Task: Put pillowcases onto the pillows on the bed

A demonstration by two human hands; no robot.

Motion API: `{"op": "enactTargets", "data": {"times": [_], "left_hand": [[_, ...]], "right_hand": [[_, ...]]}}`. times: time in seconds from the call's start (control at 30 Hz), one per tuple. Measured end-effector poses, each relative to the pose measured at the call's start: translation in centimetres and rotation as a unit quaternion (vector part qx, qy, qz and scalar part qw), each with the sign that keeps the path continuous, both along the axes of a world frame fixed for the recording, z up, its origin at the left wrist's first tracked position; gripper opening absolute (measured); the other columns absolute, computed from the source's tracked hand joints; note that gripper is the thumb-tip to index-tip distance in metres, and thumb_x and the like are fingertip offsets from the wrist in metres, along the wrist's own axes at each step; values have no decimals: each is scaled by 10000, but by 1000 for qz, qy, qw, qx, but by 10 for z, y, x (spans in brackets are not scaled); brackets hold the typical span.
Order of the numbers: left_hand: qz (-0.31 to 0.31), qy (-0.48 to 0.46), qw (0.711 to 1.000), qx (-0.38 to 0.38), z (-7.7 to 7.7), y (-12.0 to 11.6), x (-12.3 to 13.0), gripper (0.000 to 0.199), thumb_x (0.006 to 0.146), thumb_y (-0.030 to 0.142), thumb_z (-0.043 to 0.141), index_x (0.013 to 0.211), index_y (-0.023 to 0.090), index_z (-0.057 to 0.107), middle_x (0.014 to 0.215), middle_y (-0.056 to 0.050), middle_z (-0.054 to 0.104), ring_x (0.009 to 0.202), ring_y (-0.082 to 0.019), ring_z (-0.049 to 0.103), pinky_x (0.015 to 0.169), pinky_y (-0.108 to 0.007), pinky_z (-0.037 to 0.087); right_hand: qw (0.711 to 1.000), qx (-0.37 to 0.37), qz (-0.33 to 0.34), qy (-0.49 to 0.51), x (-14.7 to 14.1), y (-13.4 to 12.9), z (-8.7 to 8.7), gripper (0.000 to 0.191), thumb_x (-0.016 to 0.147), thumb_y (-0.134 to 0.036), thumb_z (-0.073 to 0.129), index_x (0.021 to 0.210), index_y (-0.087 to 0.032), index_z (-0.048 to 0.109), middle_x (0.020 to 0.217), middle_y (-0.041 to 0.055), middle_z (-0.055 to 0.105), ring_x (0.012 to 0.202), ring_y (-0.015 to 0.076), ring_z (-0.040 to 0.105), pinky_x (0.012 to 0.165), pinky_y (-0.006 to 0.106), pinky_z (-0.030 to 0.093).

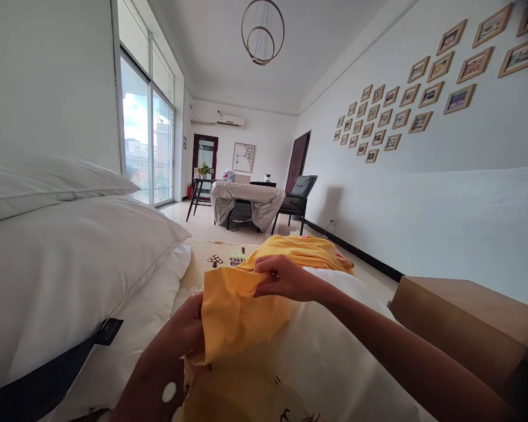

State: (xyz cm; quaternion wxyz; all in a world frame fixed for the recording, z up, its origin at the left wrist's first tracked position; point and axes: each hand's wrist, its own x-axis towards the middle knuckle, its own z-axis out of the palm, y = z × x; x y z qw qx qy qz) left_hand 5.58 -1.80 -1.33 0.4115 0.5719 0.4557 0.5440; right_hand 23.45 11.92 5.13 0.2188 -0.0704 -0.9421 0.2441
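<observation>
A yellow pillowcase with dark printed marks lower down spreads in front of me, its hemmed edge lifted. My right hand pinches the top of that edge between thumb and fingers. On the other side, my left hand is closed at the left edge of the cloth, its fingertips hidden by the fabric. Beneath my right forearm lies a white pillow, partly covered by the yellow cloth. Just beyond my right hand rests a crumpled heap of yellow cloth.
White pillows are stacked at the left, one with a dark label. A cardboard box stands at the right. Farther off are a table with a draped cover, a black chair and a tall window.
</observation>
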Motion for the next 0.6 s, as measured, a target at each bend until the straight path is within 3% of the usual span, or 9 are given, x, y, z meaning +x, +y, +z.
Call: {"op": "enactTargets", "data": {"times": [0.13,0.23,0.33,0.4,0.47,0.53,0.6], "left_hand": [[3,-114,993,-32,-11,-2,-2,178,505,211,688,626,117,597,566,1,570,520,-110,491,467,-194,388],[61,-203,976,-58,-22,-6,-2,246,509,195,694,746,144,648,614,-2,618,553,-138,543,485,-211,425],[46,-160,985,-44,-26,-10,-4,240,554,223,731,783,169,686,703,-28,671,647,-182,590,562,-250,489],[-35,-39,999,-9,-24,-11,-7,182,543,210,755,709,156,705,691,-53,672,685,-206,590,612,-267,509],[-83,41,995,22,-20,-11,-9,156,561,204,751,706,154,723,695,-71,675,749,-235,595,651,-274,516],[-63,29,997,30,-18,-10,-8,169,609,243,734,756,160,731,706,-71,676,742,-228,595,614,-259,505],[-24,-25,999,26,-17,-7,-4,196,638,304,724,765,155,728,678,-67,662,664,-202,584,554,-251,486]], "right_hand": [[999,-35,-15,18,12,19,6,367,758,-512,684,728,-149,645,690,5,538,666,119,446,626,257,346],[998,-45,1,38,17,21,8,330,768,-481,688,728,-154,676,751,21,576,711,125,496,685,277,384],[996,-62,27,60,16,15,7,304,781,-462,685,754,-160,695,798,35,596,759,139,544,707,288,416],[997,13,14,72,12,6,5,249,820,-411,660,769,-172,704,805,42,606,783,150,550,725,302,419],[978,171,-31,116,9,-9,-1,173,866,-301,613,780,-180,702,820,55,615,806,164,538,763,334,402],[922,323,-95,191,8,-28,-8,142,878,-176,554,832,-169,688,860,82,621,815,179,517,771,359,384],[873,388,-134,262,11,-50,-16,142,853,-99,522,855,-150,654,830,92,613,760,174,496,716,341,381]]}}
